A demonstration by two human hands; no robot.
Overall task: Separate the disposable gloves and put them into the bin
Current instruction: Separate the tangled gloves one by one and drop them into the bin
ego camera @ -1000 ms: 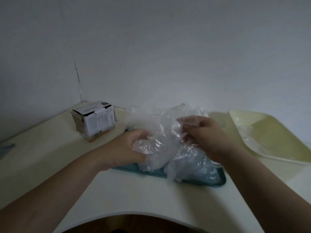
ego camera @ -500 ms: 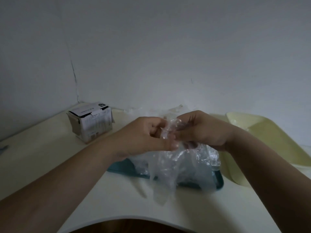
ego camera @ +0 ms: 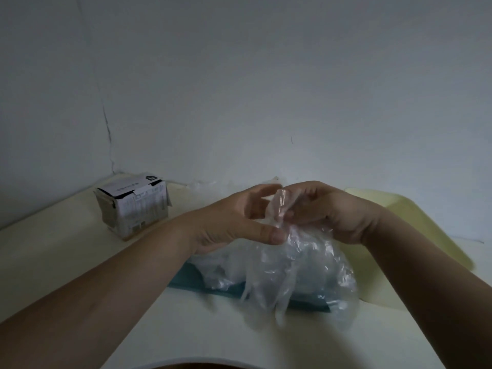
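Note:
A crumpled bunch of clear disposable gloves [ego camera: 287, 265] hangs over a teal tray [ego camera: 186, 279] in the middle of the table. My right hand [ego camera: 332, 211] pinches the bunch's top edge, with its fingers curled round the thin plastic. My left hand [ego camera: 234, 219] is beside it; its thumb touches the plastic, and its fingers are spread and fairly straight near the raised edge. One glove's fingers dangle down past the tray's front edge. A pale yellow bin [ego camera: 415, 235] lies to the right, partly hidden by my right forearm.
A small white printed cardboard box [ego camera: 133, 206] stands at the back left near the wall corner. The cream table [ego camera: 66, 262] ends in a curved front edge at the bottom. A plain wall rises close behind everything.
The gloves have been lifted from a loose heap into a bunch held at its top. My left hand's fingers have spread apart from their earlier pinch. The camera has shifted slightly.

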